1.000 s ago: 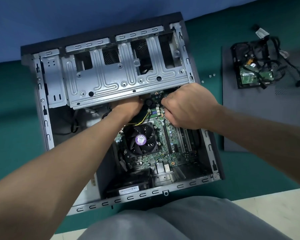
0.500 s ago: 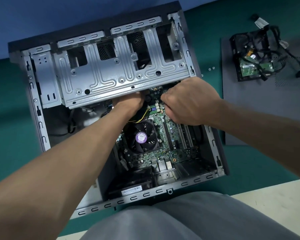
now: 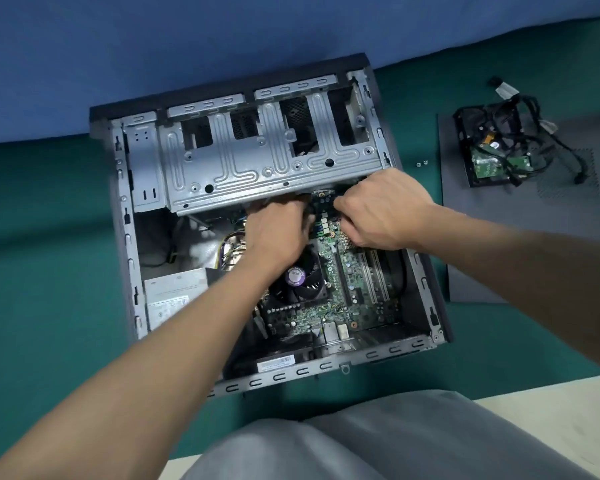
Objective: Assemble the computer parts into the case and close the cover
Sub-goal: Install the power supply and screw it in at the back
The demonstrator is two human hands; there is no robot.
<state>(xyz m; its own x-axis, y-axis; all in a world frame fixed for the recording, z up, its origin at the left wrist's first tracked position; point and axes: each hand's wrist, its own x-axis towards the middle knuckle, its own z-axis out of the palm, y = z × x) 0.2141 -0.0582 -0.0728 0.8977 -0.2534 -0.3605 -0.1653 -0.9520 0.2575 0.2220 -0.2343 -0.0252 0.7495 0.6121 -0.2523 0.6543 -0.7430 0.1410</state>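
The computer case (image 3: 129,258) lies open on the green surface (image 3: 49,271). My left hand (image 3: 278,230) and right hand (image 3: 385,209) sit close together at the motherboard's (image 3: 354,289) far edge, under the drive cage (image 3: 257,161). Fingers curl downward; I cannot tell what they pinch.

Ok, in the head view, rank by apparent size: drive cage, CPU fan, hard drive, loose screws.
1. drive cage
2. hard drive and CPU fan: too alike to rank, the fan partly hidden
3. loose screws, smallest

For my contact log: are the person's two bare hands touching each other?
Apart: the head view shows green circuit board between left hand and right hand.
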